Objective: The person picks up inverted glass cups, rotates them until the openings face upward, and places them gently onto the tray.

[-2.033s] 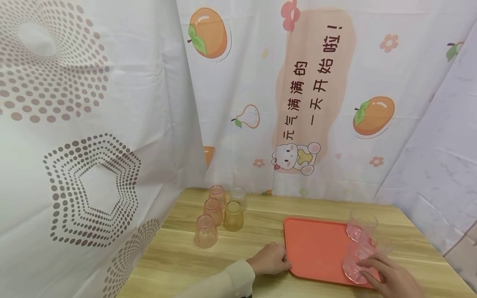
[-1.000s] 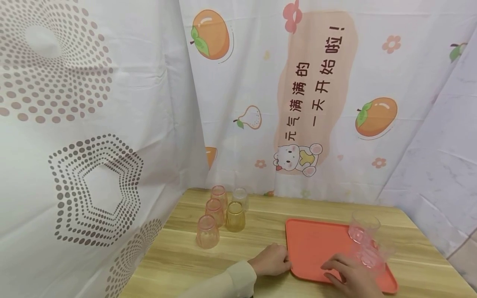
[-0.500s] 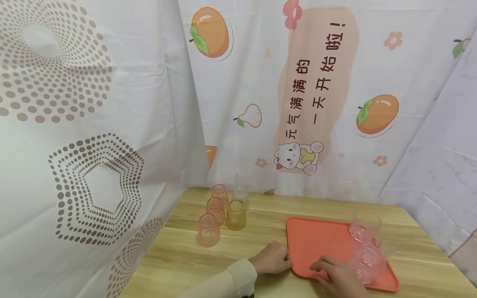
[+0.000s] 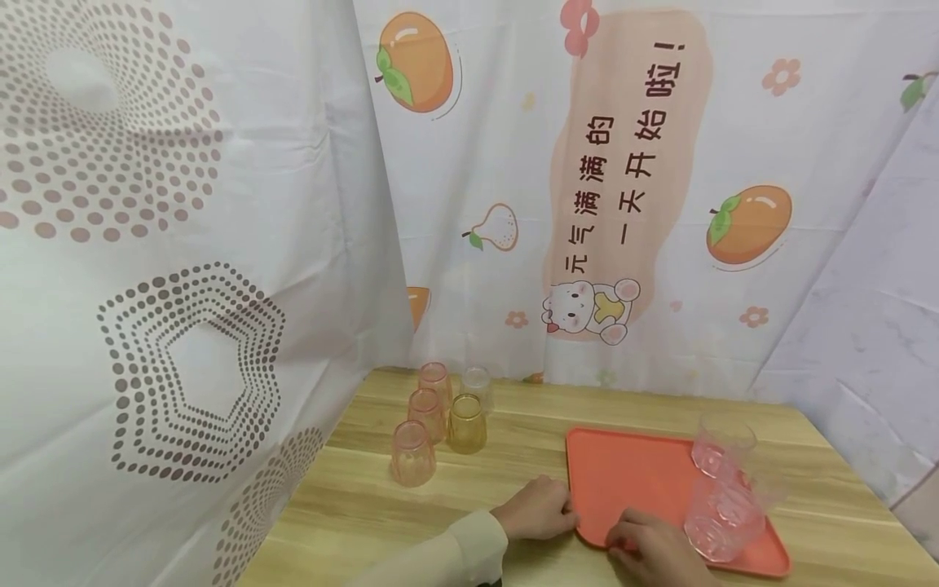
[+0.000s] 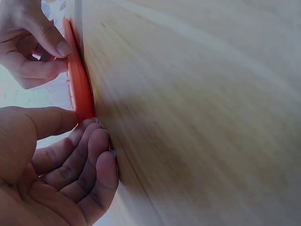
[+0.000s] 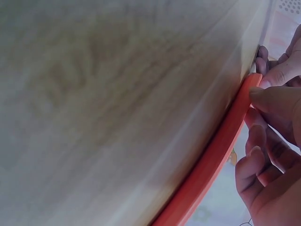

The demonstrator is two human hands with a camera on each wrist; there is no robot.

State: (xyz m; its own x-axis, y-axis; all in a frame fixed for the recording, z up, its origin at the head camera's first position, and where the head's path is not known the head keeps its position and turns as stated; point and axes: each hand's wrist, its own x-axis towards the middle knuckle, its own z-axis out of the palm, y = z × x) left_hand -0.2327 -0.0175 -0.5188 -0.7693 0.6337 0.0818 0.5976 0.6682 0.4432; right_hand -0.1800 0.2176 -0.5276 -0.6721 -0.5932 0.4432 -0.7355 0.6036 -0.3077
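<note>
An orange-red tray [image 4: 623, 481] lies on the wooden table. My left hand [image 4: 539, 509] pinches its near left corner; in the left wrist view the thumb is on the rim [image 5: 81, 89] and the curled fingers lie low against the table. My right hand [image 4: 653, 546] is at the tray's near edge, its thumb against the outside of the rim [image 6: 214, 150] and its fingers bent over to the inner side. Clear tumblers stand on the tray's right part, a near one [image 4: 722, 522] close to my right hand and another one [image 4: 715, 452] at the back.
Upside-down tumblers are grouped at the table's left back: pink ones [image 4: 413, 456], a yellow one [image 4: 467, 425] and a clear one [image 4: 477, 383]. Printed cloth curtains [image 4: 484, 310] hang behind and along the left side. The wooden tabletop [image 4: 513, 440] separates this group from the tray.
My right hand has left the near clear tumbler and moved left to the tray's near rim. My left hand has stayed at the corner, and the tumblers stay standing.
</note>
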